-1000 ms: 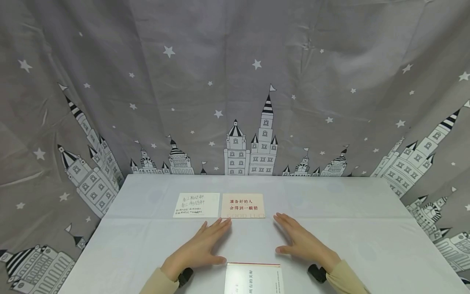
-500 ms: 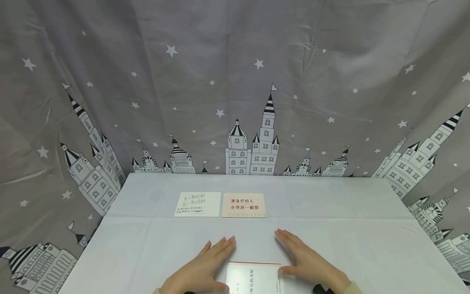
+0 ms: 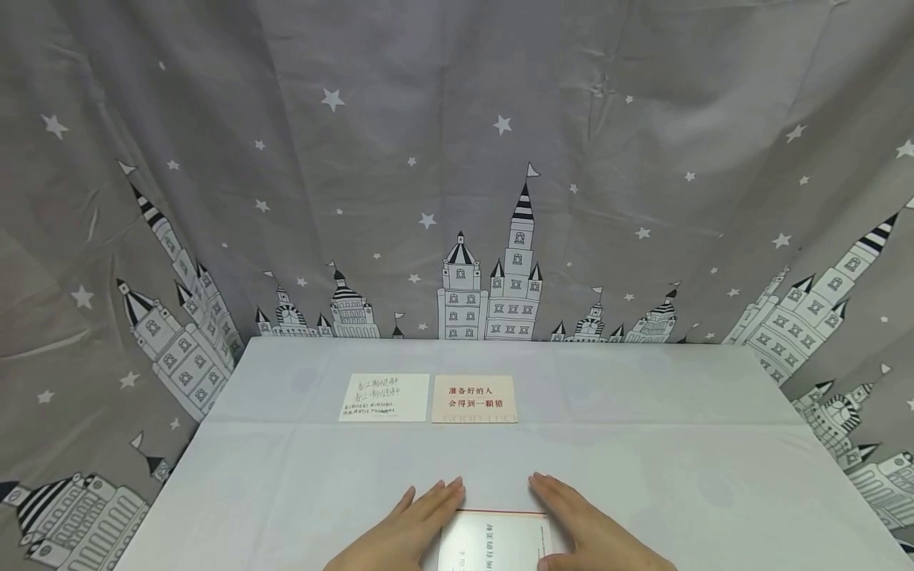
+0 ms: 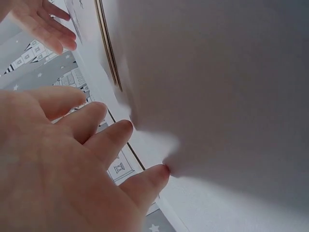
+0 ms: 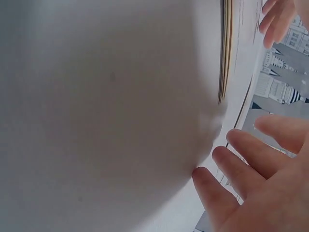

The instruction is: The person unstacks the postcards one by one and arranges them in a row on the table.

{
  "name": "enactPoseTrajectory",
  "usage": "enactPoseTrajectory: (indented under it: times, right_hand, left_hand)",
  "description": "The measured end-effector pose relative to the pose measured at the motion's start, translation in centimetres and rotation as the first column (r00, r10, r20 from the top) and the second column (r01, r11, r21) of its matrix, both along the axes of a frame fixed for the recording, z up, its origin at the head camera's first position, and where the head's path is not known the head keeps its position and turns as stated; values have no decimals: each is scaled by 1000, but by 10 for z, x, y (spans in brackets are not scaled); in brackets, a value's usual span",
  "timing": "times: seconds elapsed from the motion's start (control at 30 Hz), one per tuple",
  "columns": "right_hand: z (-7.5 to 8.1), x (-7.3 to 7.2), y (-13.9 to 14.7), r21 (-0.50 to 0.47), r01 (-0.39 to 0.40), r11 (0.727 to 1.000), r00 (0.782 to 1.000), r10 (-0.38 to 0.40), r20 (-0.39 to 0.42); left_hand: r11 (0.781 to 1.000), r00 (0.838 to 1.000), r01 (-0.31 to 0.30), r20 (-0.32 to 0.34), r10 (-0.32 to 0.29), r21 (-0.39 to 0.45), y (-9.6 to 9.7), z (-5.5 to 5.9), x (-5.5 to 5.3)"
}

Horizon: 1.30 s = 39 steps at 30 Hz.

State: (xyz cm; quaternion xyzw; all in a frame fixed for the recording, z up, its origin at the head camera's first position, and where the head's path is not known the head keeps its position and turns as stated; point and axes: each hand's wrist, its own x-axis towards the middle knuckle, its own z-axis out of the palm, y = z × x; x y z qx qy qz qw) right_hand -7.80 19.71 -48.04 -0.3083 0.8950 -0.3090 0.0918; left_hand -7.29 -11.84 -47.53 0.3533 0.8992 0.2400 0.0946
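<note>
Head view sets the small stack (image 3: 493, 547) at the near, middle part of the table, its lower part cut off by the frame. It lies flat with a glossy printed face up and a red line along its far edge. Just beside it, the left hand (image 3: 400, 535) and right hand (image 3: 596, 539) stand palms inward on opposite sides, fingers extended and not curled round anything. Such placing seems to bracket the stack while leaving most of its printing uncovered; whether either thumb touches it, I cannot tell.

Farther out, 2 cards lie flat side by side with a narrow gap: a handwritten card (image 3: 385, 398) and a cream card (image 3: 474, 398) with red print. Laid like that, neither hides the other's writing, perhaps so both can be read. Beyond the white table (image 3: 678, 476) hangs a grey curtain (image 3: 400, 119) printed with castles and stars.

Both wrist views add what the head view cannot show: the stack's layered edge (image 4: 107, 43), with several thin sheets or boards, and a gap between it and the visible fingers. Right wrist view also puts the lowest fingertip (image 5: 203, 180) down at the table, apparently as support.
</note>
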Motion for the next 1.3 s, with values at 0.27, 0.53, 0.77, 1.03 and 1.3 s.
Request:
enactPoseTrajectory:
  times: [0.27,0.53,0.77,1.03,1.3]
  right_hand:
    - [-2,6,-3,18,-28,999,998,28,-59]
    - [-2,13,-11,65,32,997,999,-32,-6]
    - [-12,15,-11,55,-7,998,994,13,-112]
    - [-18,20,-16,69,16,997,984,-4,-176]
    - [-19,24,-18,68,9,998,983,4,-182]
  left_hand:
    - [999,998,16,-63,-18,-31,2,-5,5]
    - [1000,999,17,-29,-17,-17,4,-10,7]
    - [999,997,31,-65,-33,-32,5,-14,7]
    - [999,1000,31,-1,-31,-26,6,-13,10]
    - [998,998,36,-57,-39,-49,8,-17,15]
